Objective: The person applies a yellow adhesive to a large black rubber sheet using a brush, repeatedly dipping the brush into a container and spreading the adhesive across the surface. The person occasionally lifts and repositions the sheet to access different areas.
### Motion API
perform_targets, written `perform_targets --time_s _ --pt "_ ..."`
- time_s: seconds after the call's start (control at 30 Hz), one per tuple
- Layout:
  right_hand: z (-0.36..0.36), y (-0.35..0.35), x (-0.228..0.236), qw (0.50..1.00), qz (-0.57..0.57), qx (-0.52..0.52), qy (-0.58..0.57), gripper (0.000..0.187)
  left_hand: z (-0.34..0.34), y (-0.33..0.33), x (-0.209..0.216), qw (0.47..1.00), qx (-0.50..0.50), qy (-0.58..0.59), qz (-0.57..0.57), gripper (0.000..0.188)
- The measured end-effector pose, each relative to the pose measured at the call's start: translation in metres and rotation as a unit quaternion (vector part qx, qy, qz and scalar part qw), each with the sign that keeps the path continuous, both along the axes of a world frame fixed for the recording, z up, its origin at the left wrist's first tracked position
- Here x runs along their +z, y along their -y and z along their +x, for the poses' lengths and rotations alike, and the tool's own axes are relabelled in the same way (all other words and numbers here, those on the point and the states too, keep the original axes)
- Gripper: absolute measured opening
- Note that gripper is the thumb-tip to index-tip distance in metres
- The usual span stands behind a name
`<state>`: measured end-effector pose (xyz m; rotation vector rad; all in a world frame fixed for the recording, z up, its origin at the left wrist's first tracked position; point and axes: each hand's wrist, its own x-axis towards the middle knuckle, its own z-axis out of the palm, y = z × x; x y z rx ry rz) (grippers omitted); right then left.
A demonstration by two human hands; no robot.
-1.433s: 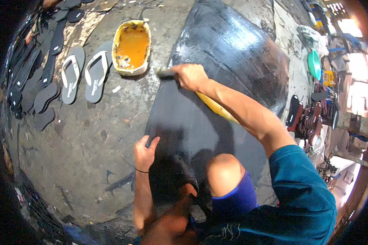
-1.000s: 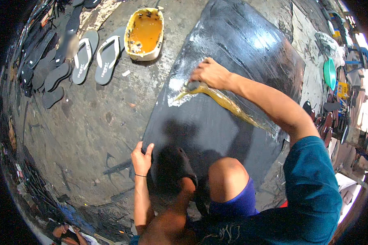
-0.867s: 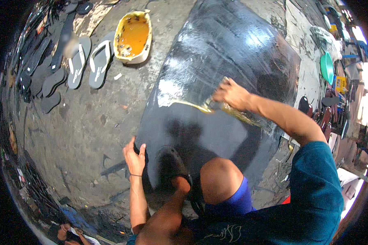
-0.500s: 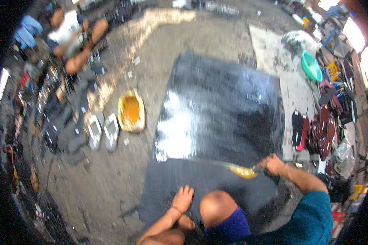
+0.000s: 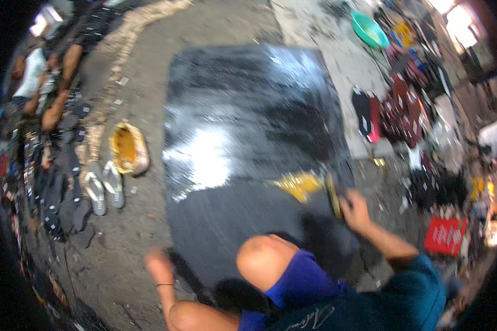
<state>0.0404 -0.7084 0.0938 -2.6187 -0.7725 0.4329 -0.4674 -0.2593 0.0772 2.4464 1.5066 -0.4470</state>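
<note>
A big black sheet [image 5: 254, 215] lies on the ground in front of me; its far part shines wet and its near part is matt. A patch of amber, glue-like liquid [image 5: 301, 186] sits on the border between the two. Beside that patch, near the sheet's right edge, my right hand [image 5: 357, 211] is closed on a flat spreader [image 5: 333, 196] with an amber-smeared edge; its exact kind is blurred. My left hand [image 5: 159, 267] hovers just off the sheet's near left edge, its fingers smeared by motion. My bare knee [image 5: 265, 256] juts over the sheet's near part.
An open yellowish container [image 5: 128, 149] with amber liquid stands left of the sheet, by a pair of flip-flops [image 5: 105, 186]. Dark sole-shaped pieces [image 5: 66, 190] and another person [image 5: 36, 83] are farther left. At right are a green basin [image 5: 370, 30], maroon soles [image 5: 400, 113] and a red package [image 5: 445, 235].
My left hand has lifted off the sheet and moved left past its edge. The spreader has moved right of the amber patch, turned lengthwise. The whole view has swung right.
</note>
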Motion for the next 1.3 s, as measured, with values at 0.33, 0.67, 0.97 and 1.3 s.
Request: perform_targets --time_s 0.33,0.67,0.97,1.3 --pt "0.035 -0.139 -0.04 0.994 -0.073 -0.08 0.015 0.034 -0.014 0.074 -0.046 0.975 0.02 0.208 -0.069 0.069" --pt "-0.11 -0.386 -0.055 0.996 0.008 0.09 -0.023 0.026 -0.001 0.05 -0.03 0.903 0.146 0.387 -0.117 0.035" --pt "-0.178 -0.492 -0.029 0.803 0.029 0.595 0.029 0.039 -0.01 0.057 -0.032 0.891 0.131 0.416 -0.126 0.026" --pt "-0.144 -0.485 -0.04 0.733 -0.068 0.663 0.136 0.045 -0.064 0.095 -0.055 0.92 0.214 0.304 -0.122 0.052"
